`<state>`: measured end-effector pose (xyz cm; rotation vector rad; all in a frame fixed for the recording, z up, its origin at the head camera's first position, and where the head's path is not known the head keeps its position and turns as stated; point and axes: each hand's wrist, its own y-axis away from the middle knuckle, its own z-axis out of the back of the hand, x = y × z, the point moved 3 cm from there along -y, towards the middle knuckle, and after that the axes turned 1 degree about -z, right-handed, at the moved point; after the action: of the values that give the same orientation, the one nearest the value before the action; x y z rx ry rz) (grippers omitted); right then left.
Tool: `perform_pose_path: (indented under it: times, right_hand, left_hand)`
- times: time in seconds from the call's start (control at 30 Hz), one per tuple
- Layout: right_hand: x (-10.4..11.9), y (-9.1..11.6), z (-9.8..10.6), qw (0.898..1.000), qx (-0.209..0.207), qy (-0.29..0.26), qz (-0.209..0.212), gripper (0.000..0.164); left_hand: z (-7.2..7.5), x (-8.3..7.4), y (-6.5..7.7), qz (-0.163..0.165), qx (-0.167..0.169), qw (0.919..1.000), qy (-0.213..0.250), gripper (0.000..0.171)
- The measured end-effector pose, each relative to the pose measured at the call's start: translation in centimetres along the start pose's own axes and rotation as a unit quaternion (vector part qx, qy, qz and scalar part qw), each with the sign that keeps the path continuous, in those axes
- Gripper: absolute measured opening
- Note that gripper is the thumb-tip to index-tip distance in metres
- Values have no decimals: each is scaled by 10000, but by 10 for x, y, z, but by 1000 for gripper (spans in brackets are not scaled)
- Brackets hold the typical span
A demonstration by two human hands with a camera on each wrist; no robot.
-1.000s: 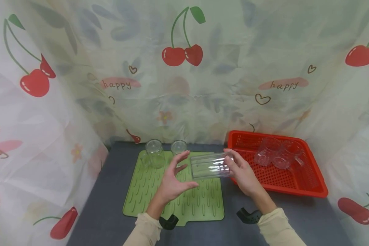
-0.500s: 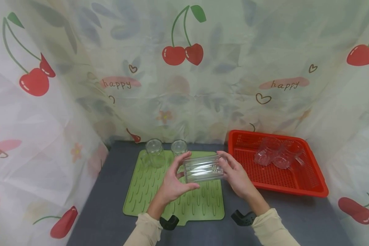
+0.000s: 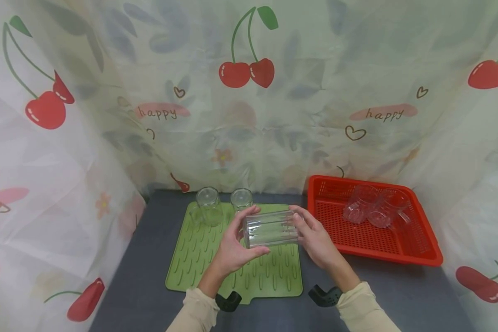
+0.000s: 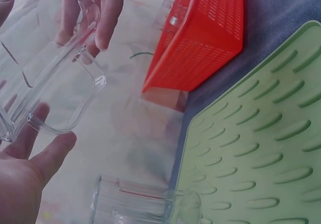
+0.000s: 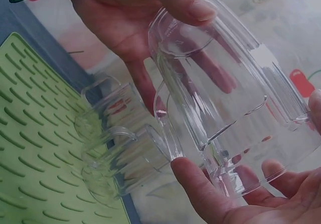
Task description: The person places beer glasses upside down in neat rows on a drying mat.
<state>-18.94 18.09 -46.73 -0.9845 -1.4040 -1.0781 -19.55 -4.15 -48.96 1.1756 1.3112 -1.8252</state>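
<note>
Mug (image 3: 270, 229): clear, tipped sideways | both hands (image 3: 232, 251) (image 3: 318, 243) grasping it, one at each end | green mat (image 3: 269, 274) beneath

Curtained booth, kitchen-like: cherry-print sheeting (image 3: 274, 110) behind and either side of green ridged mat (image 3: 191, 258); glass mugs (image 3: 210, 214) on mat, red basket (image 3: 338, 228) to its right.

A dark table (image 3: 139, 269) carries a mat (image 3: 195, 267) and basket (image 3: 390, 257).

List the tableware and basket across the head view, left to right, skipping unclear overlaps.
Leftmost standing transparent cylindrical mug, second standing transparent cylindrical mug, held transparent cylindrical mug, red perforated plastic basket.
</note>
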Motion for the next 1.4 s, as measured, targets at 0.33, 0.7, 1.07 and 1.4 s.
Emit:
perform_pose_path:
  times: [0.33,0.7,1.07,1.4]
  right_hand:
    - [-1,1,-2,9994,244,1,-249,61]
    - [-8,0,-1,9983,383,-60,-428,63]
    - [-15,-6,-2,9953,628,-264,-682,72]
    - [-19,-6,0,9928,935,-332,-671,74]
  left_hand:
    - [1,-4,1,-346,34,9993,131,96]
    - [-2,-4,-1,-627,19,9971,438,87]
    - [-4,-3,0,-748,129,9971,26,78]
    - [-2,-5,-1,-598,28,9979,242,60]
